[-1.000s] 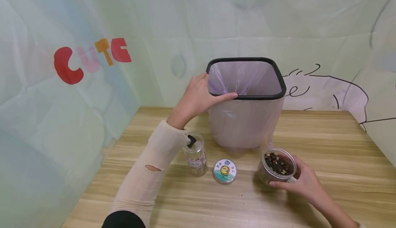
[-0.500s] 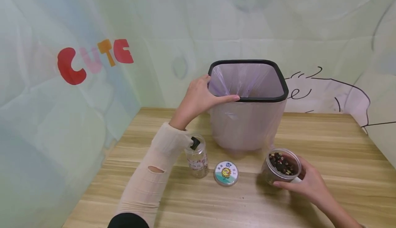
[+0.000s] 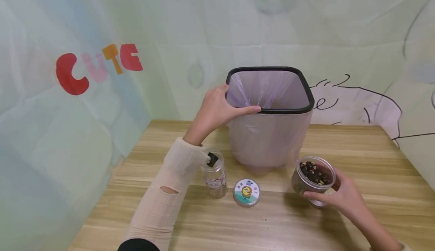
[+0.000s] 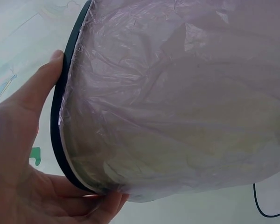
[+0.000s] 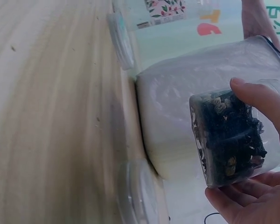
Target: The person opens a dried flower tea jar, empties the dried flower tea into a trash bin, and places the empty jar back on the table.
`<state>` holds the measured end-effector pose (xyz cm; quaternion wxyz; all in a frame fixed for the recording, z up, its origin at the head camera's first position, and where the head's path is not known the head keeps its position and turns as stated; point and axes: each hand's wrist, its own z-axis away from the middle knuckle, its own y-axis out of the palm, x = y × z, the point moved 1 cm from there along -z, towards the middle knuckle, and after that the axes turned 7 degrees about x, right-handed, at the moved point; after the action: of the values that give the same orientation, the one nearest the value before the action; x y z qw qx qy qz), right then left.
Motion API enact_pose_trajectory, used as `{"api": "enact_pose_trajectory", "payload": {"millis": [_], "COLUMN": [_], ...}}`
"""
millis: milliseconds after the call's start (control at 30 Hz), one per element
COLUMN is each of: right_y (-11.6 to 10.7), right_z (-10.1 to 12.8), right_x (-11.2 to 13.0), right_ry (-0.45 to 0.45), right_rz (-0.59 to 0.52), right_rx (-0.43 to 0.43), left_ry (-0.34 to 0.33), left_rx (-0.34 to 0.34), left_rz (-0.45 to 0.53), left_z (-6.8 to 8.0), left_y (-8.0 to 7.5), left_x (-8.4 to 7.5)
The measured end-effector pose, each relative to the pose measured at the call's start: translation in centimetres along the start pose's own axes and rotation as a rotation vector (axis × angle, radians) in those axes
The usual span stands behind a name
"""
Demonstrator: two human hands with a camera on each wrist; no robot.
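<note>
Landmark: lined waste bin (image 3: 270, 130), upright on the wooden table (image 3: 357, 160), black rim on top, pale purple bag inside and draped over its walls.
Open jar (image 3: 313, 179): in front of the bin, toward its right corner, tipped slightly with its mouth facing up and toward the bin; long axis near vertical.
Jar look: clear, short, round, no lid, holding dark mixed bits with pale specks.
Right hand (image 3: 343, 198): fingers and thumb curled round the jar's side, gripping it.
Left hand (image 3: 217, 109): clasps the bin's left rim, thumb along the near edge.
Round lid (image 3: 247, 192): flat in front of the bin, sunflower label up.
Small bottle (image 3: 214, 175): upright, left of the lid.
</note>
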<state>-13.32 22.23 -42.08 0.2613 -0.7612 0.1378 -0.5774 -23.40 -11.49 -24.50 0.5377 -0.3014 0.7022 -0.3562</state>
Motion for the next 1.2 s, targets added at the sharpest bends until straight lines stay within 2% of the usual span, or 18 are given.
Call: {"api": "enact_pose_trajectory", "payload": {"millis": [333, 600, 833, 900, 1100, 1200], "right_y": [-1.2, -2.4, -3.7, -4.0, -5.4, -6.1], "right_z": [-0.2, -0.8, -1.7, -2.0, -3.1, -3.7], "right_x": [0.4, 0.8, 1.8, 2.2, 3.4, 4.3], "right_ry": [0.036, 0.021, 0.021, 0.011, -0.048, -0.068], "right_rz": [-0.012, -0.039, -0.154, -0.180, -0.349, -0.377], "right_rx": [-0.031, -0.069, -0.108, -0.127, -0.193, -0.223], "left_ry": [-0.002, -0.004, -0.012, -0.015, -0.017, -0.013], "left_rx": [-0.002, -0.011, 0.003, 0.007, 0.010, 0.007], "left_rz": [0.011, 0.029, 0.028, 0.026, 0.018, 0.016], "left_z": [-0.1, 0.0, 0.0, 0.0, -0.1, -0.1], "left_y": [0.1, 0.1, 0.0, 0.0, 0.1, 0.1], "left_x": [-0.1, 0.0, 0.0, -0.1, -0.1, -0.1]}}
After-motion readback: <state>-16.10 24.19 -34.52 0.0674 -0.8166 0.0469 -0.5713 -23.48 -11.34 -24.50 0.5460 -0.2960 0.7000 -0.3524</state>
